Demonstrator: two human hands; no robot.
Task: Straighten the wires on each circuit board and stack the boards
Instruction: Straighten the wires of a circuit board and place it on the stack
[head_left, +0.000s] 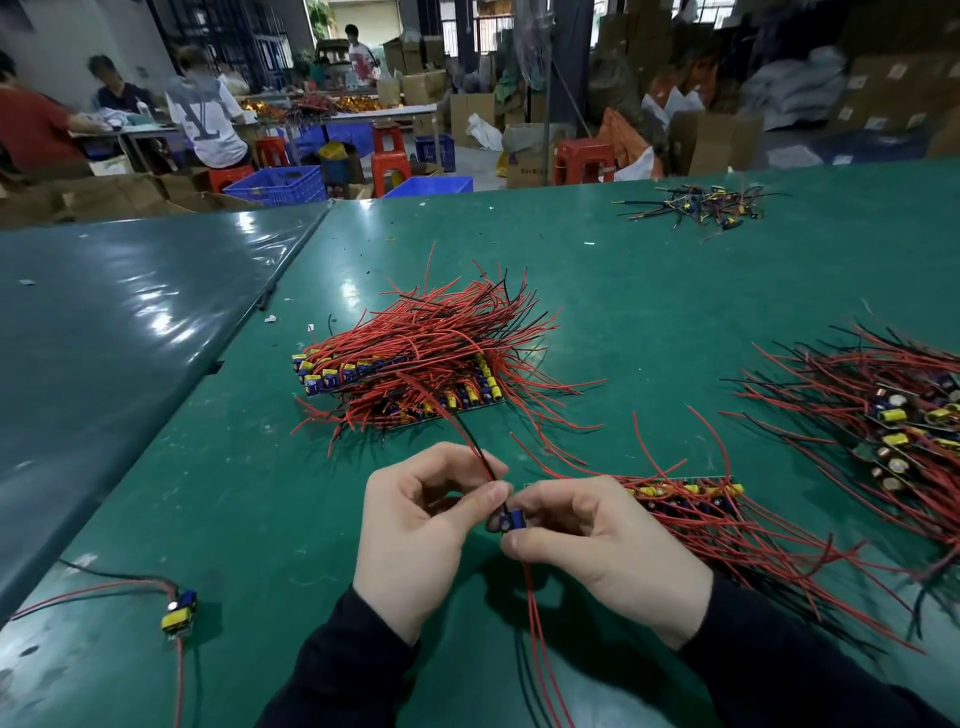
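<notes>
Blue-capped circuit board (511, 519), seemingly pinched between both hands (519, 540) above table.

Green work table (649, 291), glossy mat surface, with a seam running to a second, darker table (104, 332) on the left. Small white scraps (270, 318) lie near the seam.

Beyond the table edge:
- Blue plastic crates (278, 184), two side by side on the floor, a third (435, 151) farther back.
- Red plastic stools (389, 156), several, one (584, 161) to the right.
- Cardboard boxes (717, 140), many, stacked along the right wall and the rear.
- Standing fan (535, 47), on a pole.
- Long white bench (384, 110) with orange and red goods on it.
- Seated people (208, 117) at the far left bench, one person standing (361, 57) at the back.
</notes>
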